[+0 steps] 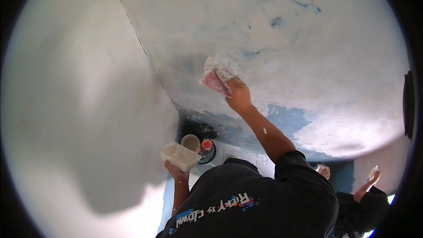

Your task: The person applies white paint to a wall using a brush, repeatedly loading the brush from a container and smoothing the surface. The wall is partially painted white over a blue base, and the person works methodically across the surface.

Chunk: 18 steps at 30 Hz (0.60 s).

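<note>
My right hand (239, 96) grips a putty spreader (216, 81) with a reddish-pink face, thickly smeared with white filler. The spreader lies against or very close to the wall (297, 56), which has a patchy off-white coat. Blue shows through that coat in small spots and in a larger bare patch (287, 115) to the right of my forearm. Lower down, my left hand (178, 172) holds a rectangular whitish plastic tub (180, 155) from below. The tub's outside is smeared, and its contents are hard to make out.
On the tiled floor (228, 152) in the corner stand a bucket (191, 143), a red cup (207, 144) and black plastic-like material (203, 129). A pale side wall (99, 105) rises close on the left. At lower right, another person's hand (368, 185) holds something whitish.
</note>
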Each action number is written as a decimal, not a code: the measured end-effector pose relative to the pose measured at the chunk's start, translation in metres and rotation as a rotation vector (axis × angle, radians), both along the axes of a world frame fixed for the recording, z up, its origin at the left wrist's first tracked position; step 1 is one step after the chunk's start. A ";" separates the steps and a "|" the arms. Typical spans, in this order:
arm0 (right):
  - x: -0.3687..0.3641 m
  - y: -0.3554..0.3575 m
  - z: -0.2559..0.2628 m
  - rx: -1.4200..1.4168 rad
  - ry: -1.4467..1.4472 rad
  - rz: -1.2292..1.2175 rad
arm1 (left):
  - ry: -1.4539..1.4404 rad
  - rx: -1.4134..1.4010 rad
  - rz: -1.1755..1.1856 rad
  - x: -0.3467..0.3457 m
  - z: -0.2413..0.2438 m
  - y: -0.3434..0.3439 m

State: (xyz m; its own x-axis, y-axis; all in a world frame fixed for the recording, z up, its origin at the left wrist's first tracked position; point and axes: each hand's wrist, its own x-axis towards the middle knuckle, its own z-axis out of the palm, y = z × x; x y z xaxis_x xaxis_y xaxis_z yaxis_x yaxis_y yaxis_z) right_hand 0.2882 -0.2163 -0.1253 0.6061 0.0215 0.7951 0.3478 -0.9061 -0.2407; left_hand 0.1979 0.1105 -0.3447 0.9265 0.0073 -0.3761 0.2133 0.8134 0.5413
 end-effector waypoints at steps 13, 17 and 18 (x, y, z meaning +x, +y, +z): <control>0.002 -0.032 -0.065 0.038 0.143 -0.173 | -0.001 0.064 -0.004 -0.001 0.018 -0.008; -0.018 -0.022 -0.014 -0.024 0.124 0.015 | -0.035 0.029 -0.008 0.001 0.019 -0.008; -0.024 -0.025 0.016 -0.075 -0.081 0.017 | -0.049 0.035 -0.001 0.004 0.028 -0.013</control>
State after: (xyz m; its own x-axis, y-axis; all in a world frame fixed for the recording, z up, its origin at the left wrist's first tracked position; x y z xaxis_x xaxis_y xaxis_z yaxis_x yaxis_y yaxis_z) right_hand 0.2647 -0.2414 -0.1098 0.5387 0.0930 0.8374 0.3793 -0.9142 -0.1424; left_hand 0.2018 0.0978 -0.3162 0.9440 0.0191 -0.3294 0.1862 0.7934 0.5795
